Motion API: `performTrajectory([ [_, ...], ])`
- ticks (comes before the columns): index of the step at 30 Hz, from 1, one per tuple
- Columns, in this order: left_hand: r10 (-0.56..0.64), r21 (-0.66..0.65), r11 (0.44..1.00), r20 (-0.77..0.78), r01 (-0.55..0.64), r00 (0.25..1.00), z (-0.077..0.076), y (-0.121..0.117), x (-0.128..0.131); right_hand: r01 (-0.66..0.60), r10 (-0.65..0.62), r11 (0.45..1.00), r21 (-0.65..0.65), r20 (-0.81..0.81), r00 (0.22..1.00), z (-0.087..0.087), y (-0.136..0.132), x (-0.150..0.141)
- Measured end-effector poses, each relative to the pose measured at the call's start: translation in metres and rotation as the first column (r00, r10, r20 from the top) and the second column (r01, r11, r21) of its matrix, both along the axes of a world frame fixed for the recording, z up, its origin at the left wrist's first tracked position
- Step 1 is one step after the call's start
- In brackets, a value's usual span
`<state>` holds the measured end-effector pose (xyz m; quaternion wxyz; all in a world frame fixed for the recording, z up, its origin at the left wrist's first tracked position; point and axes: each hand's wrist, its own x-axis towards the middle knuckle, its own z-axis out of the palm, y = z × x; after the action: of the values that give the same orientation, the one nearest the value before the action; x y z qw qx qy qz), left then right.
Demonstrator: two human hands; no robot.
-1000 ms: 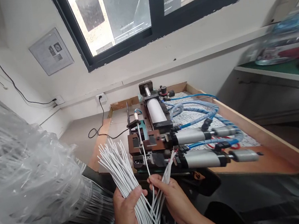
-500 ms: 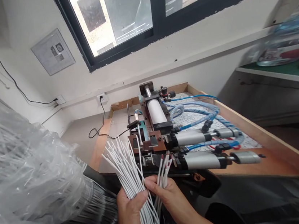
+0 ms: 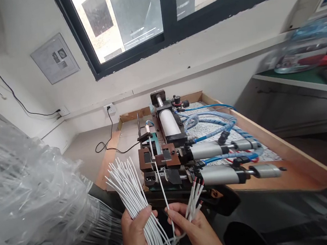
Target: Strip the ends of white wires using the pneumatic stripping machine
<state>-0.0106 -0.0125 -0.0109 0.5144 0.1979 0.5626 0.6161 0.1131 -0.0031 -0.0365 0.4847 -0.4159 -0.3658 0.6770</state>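
My left hand (image 3: 136, 237) is closed round a thick bundle of white cables (image 3: 128, 186) that fans upward to the left of the machine. My right hand (image 3: 190, 228) pinches one single white cable (image 3: 160, 178) whose tip reaches up to the slot of the pneumatic machine (image 3: 167, 153). The same hand also holds a small bunch of cables with bared reddish ends (image 3: 195, 194), fanned to the right. Both hands are low in the view, just in front of the machine.
The machine sits on a wooden tray (image 3: 290, 162) with blue air hoses (image 3: 217, 125) and two steel cylinders (image 3: 220, 173). A big clear plastic bag of white cables (image 3: 26, 195) fills the left. A wall socket (image 3: 108, 108) and a shelf (image 3: 304, 77) lie behind.
My right hand has drawn apart from the left bundle and lifted one cable to the machine's slot. The stripped bunch has swung right.
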Motion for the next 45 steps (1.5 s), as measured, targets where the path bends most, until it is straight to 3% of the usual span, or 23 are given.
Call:
performTrajectory([
  [9,0.008,0.049,0.999,0.003,-0.008,1.000,0.002,-0.002,0.002,0.002,-0.003,0.998,-0.058,-0.028,1.000,0.003,0.010,-0.002],
  [15,-0.145,0.153,0.978,0.008,0.142,0.989,0.001,-0.005,0.005,-0.153,0.151,0.988,0.000,-0.149,0.977,0.013,0.017,-0.013],
  [20,-0.152,0.147,0.978,0.023,0.147,0.988,0.001,-0.006,0.005,0.016,-0.014,0.999,0.033,-0.064,0.998,0.011,0.010,-0.014],
  [26,-0.063,0.041,0.997,0.011,0.062,0.998,-0.004,-0.005,0.000,0.055,-0.056,0.996,-0.063,-0.019,0.998,-0.001,-0.001,-0.006],
  [38,-0.084,0.096,0.991,-0.049,0.088,0.995,-0.002,-0.006,0.003,-0.086,0.080,0.994,-0.073,-0.082,0.993,0.008,0.010,-0.004],
  [42,-0.173,0.099,0.978,-0.082,0.181,0.981,0.004,-0.007,0.006,-0.184,0.180,0.983,-0.015,-0.150,0.972,0.014,0.013,-0.010],
  [45,-0.234,0.136,0.960,-0.089,0.245,0.968,0.007,-0.007,0.006,-0.129,0.130,0.991,0.017,-0.153,0.980,0.014,0.011,-0.013],
])
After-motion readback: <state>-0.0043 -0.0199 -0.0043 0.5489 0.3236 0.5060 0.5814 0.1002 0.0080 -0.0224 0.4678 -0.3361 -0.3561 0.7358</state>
